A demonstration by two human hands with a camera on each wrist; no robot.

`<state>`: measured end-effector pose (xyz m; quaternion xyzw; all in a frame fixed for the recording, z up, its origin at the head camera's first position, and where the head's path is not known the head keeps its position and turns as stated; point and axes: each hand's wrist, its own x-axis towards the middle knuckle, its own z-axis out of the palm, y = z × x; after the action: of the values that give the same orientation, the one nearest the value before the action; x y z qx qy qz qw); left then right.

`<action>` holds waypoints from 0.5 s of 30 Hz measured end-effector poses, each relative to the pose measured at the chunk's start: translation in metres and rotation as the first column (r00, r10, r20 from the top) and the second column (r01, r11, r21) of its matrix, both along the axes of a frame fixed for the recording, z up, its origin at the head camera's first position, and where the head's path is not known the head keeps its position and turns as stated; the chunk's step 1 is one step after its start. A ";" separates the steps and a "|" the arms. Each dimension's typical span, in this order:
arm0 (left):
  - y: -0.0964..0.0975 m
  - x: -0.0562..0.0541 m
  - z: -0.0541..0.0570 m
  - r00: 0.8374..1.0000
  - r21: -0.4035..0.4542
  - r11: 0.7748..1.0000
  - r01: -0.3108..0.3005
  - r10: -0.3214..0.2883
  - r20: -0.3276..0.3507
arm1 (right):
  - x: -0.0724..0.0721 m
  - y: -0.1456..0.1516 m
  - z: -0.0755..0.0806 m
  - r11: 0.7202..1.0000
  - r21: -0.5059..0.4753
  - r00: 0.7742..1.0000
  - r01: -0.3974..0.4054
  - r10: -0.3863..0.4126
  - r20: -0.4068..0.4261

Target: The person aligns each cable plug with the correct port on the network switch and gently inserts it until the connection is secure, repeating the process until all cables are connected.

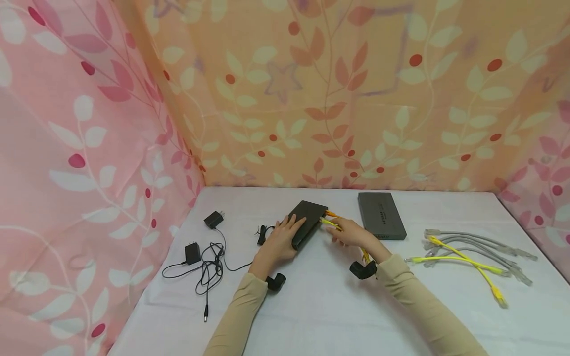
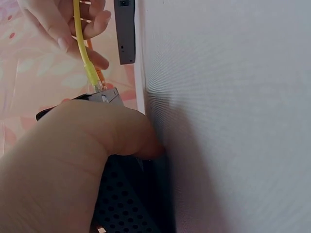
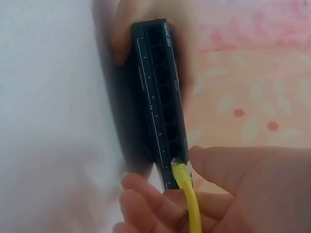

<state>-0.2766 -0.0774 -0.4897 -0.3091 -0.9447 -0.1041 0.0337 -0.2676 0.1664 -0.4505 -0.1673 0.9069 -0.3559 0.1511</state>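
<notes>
My left hand (image 1: pixel 281 237) grips a black network switch (image 1: pixel 307 212), its fingers spread over the top and its thumb (image 2: pixel 141 138) at the side. In the right wrist view, the switch's numbered row of ports faces the camera. A yellow network cable (image 3: pixel 192 206) has its plug at a port near the lower end of that row. Beside it an orange cable (image 1: pixel 331 213) also runs to the switch. My right hand (image 1: pixel 352 233) is around the yellow cable close to the ports, fingers loosely bent and thumb apart, with no pinch on it showing.
A second grey switch (image 1: pixel 382 216) lies at the back right. Several grey cables (image 1: pixel 483 242) and yellow cables (image 1: pixel 474 267) lie on the right of the white table (image 1: pixel 320 306). Two black power adapters (image 1: pixel 213 219) with tangled cords (image 1: pixel 213 269) lie on the left. Patterned cloth hangs behind.
</notes>
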 end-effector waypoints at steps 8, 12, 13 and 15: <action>0.000 -0.001 0.000 1.000 -0.003 1.000 -0.005 0.005 0.019 | 0.014 0.009 0.005 0.999 0.048 0.985 -0.021 0.029 -0.173; 0.000 0.000 -0.001 1.000 0.005 1.000 -0.008 0.007 0.017 | 0.022 0.015 0.008 0.999 0.041 0.970 0.001 0.009 -0.243; 0.000 0.000 -0.001 1.000 0.005 1.000 -0.008 0.008 0.018 | 0.024 0.017 0.009 1.000 0.026 0.968 0.007 0.000 -0.250; 0.000 0.000 -0.001 1.000 0.008 1.000 -0.008 0.008 0.018 | 0.028 0.020 0.011 1.000 -0.003 0.968 0.018 -0.018 -0.251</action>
<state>-0.2770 -0.0771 -0.4902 -0.3043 -0.9457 -0.1107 0.0268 -0.2400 0.1864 -0.4399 -0.2028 0.9202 -0.3334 0.0318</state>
